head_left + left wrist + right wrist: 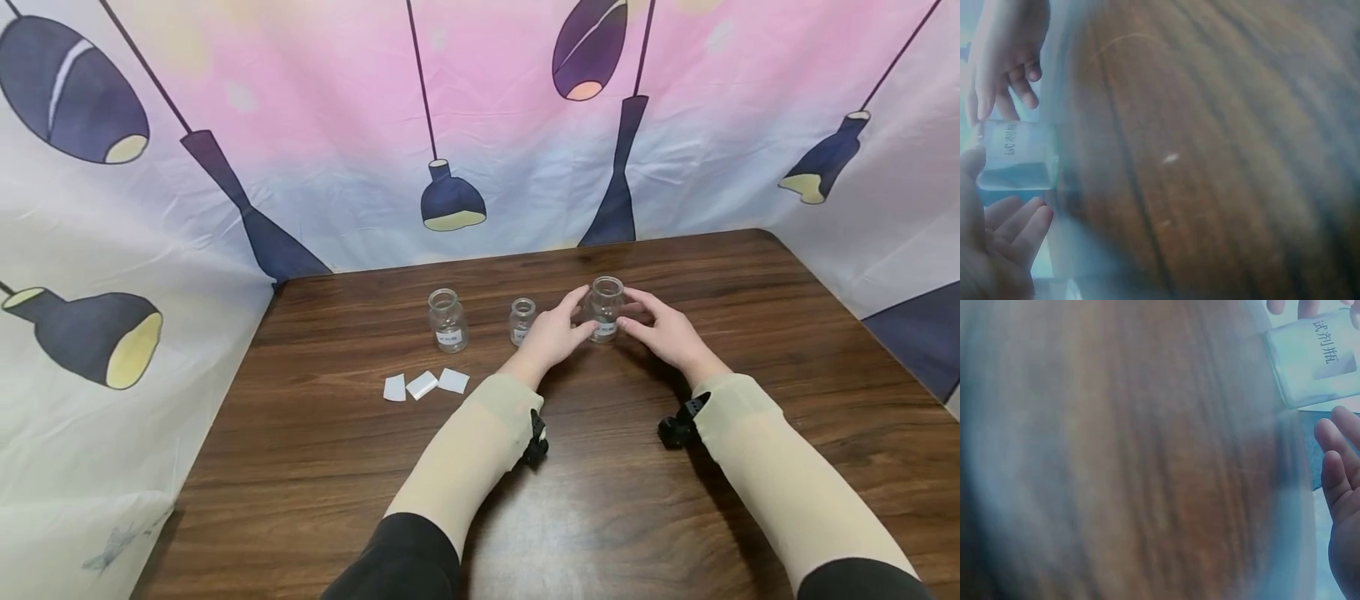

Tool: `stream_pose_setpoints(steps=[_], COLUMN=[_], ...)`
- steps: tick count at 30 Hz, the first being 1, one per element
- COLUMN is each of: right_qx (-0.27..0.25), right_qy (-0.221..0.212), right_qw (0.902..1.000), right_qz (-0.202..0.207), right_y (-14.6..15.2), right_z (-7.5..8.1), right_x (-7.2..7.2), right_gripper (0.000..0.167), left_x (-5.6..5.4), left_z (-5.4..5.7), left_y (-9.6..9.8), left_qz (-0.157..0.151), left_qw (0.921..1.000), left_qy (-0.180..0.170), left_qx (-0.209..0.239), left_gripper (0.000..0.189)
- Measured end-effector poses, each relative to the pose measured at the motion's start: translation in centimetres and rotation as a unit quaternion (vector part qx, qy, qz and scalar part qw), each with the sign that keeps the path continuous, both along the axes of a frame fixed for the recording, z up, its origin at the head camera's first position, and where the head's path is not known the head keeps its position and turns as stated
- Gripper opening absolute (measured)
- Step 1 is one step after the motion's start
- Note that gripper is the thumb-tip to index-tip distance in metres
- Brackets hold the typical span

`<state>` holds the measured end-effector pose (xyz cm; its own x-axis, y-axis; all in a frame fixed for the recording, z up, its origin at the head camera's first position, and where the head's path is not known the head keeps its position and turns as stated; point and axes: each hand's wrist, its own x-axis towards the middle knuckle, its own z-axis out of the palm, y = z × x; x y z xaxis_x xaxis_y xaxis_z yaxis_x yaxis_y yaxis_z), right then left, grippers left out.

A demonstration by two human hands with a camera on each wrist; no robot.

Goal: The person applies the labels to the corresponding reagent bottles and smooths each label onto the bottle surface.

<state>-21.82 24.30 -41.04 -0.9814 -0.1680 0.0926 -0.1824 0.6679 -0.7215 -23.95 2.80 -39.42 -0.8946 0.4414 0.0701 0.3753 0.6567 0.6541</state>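
A clear glass reagent bottle [607, 302] with a white printed label stands upright at the back right, between both hands. My left hand [553, 335] is at its left side with the thumb close to the label; whether the thumb touches the glass I cannot tell. On the other side, my right hand [671, 335] has its fingers loosely spread. A gap shows between the right fingers [1335, 472] and the bottle [1310, 381] in the right wrist view. The left fingers [1025, 231] look relaxed and apart from the glass in the left wrist view.
Left of my left hand stands a small labelled glass bottle [522, 312], partly hidden by that hand. Farther left is a larger labelled bottle [447, 321]. White paper pieces [453, 381] lie in front of it on the brown wooden table [315, 442]. A printed curtain [345, 167] hangs behind.
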Motion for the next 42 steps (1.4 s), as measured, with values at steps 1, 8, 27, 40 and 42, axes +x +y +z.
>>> stream_pose_setpoints(steps=[1,8,27,40,42], right_qx=[0.000,0.010,-0.003,-0.002,-0.004], right_qy=[0.000,0.013,0.009,0.016,0.017], right_qw=[1.0000,0.9998,0.9998,0.9996,0.9996], right_qz=[-0.001,-0.005,-0.018,-0.021,-0.022], right_y=[0.1,1.2,1.3,1.9,2.2], right_z=[0.2,1.9,3.6,4.2,4.2], right_x=[0.0,-0.1,-0.5,-0.2,-0.2], right_gripper=[0.066,0.068,0.068,0.068,0.068], left_x=[0.0,-0.3,-0.5,-1.4,-1.5], left_z=[0.2,1.5,5.7,8.9,9.2], left_y=[0.0,0.1,-2.6,-6.7,-7.5], left_qz=[-0.001,-0.009,-0.023,0.022,0.036], left_qw=[1.0000,0.9997,0.9996,0.9940,0.9912], left_qy=[0.000,0.001,0.016,0.104,0.122], left_qx=[0.005,0.025,0.010,-0.025,-0.035], left_gripper=[0.063,0.065,0.064,0.061,0.061])
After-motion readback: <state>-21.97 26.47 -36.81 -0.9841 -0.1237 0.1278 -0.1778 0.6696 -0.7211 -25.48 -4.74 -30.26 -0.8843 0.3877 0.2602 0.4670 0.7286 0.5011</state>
